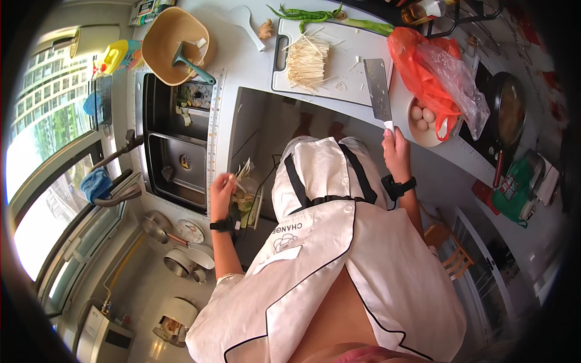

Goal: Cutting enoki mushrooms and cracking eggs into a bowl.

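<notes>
My right hand (396,153) grips the white handle of a cleaver (377,88). Its broad blade lies over the right end of a white cutting board (349,81). A bundle of enoki mushrooms (307,61) rests toward the board's left side, with loose pale bits scattered nearby. Over at the left, my left hand (222,193) is held above a bin (245,204) with food scraps, close to the counter edge. Its fingers are drawn together; whether something small is between them is unclear.
Green chillies (308,14), ginger (266,29) and a white rice paddle (247,27) lie behind the board. A red plastic bag (422,72) partly covers a bowl of eggs (423,119). Left are a double sink (177,170) and a tan basin (159,50); far right, a frying pan (509,109).
</notes>
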A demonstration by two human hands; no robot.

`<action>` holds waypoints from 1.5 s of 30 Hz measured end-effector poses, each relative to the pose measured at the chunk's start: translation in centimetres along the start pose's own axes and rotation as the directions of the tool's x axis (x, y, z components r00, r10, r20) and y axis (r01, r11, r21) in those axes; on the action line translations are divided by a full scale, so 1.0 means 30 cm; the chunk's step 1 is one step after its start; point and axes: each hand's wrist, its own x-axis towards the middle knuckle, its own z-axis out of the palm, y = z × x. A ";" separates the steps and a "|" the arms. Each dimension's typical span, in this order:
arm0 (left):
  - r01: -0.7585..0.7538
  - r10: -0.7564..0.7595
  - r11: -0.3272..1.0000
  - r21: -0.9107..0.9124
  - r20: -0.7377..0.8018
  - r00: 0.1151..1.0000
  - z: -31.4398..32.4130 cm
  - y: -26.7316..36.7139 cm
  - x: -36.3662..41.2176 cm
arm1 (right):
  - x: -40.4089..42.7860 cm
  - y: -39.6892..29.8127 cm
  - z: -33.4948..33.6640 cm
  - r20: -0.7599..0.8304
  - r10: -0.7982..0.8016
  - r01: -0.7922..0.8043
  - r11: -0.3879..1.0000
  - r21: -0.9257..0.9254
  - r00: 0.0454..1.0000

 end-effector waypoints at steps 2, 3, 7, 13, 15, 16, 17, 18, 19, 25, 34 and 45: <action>0.142 -0.137 0.988 0.064 -0.088 0.987 -0.054 -0.297 -0.039 | 0.017 -0.009 -0.009 0.028 0.003 -0.002 1.000 -0.017 1.000; 0.130 -0.069 0.941 0.313 -0.198 0.978 -0.081 -0.439 -0.044 | 0.023 -0.011 -0.011 0.034 -0.003 0.004 1.000 -0.026 0.999; 0.221 -0.003 0.838 0.499 -0.399 0.917 -0.139 -0.822 -0.066 | 0.050 -0.016 -0.026 0.071 0.012 -0.009 0.999 -0.034 0.997; 0.369 -0.064 0.728 0.577 -0.479 0.875 -0.103 -0.934 -0.049 | 0.057 0.010 -0.049 0.086 0.031 -0.030 1.000 -0.005 0.996; 0.384 -0.102 0.724 0.573 -0.462 0.881 -0.052 -0.911 0.001 | 0.054 0.023 -0.052 0.076 0.044 -0.046 0.999 0.022 0.996; 0.343 -0.081 0.752 0.562 -0.439 0.895 -0.005 -0.858 0.031 | 0.052 0.037 -0.053 0.062 0.053 -0.056 0.997 0.049 0.997; 0.281 -0.033 0.786 0.551 -0.417 0.908 0.014 -0.833 0.065 | 0.048 0.040 -0.055 0.053 0.070 -0.075 0.994 0.085 0.996; 0.158 0.036 0.847 0.508 -0.352 0.935 0.101 -0.716 0.094 | 0.048 0.032 -0.055 0.049 0.064 -0.068 0.995 0.078 0.997; 0.097 0.042 0.885 0.456 -0.284 0.958 0.177 -0.548 0.120 | 0.047 0.011 -0.059 0.051 0.088 -0.092 0.993 0.077 0.995; -0.622 0.605 0.722 0.303 0.159 0.780 0.570 0.282 0.341 | 0.050 -0.015 -0.064 0.020 0.100 -0.102 0.987 0.128 0.995; -0.504 0.681 0.417 0.756 0.107 0.724 0.947 0.868 0.853 | -0.007 -0.006 -0.058 -0.078 0.086 -0.081 0.994 0.068 0.993; -0.446 0.526 0.451 0.773 0.174 0.833 0.922 0.908 1.034 | -0.054 -0.071 -0.002 -0.161 0.087 -0.077 0.995 0.069 0.983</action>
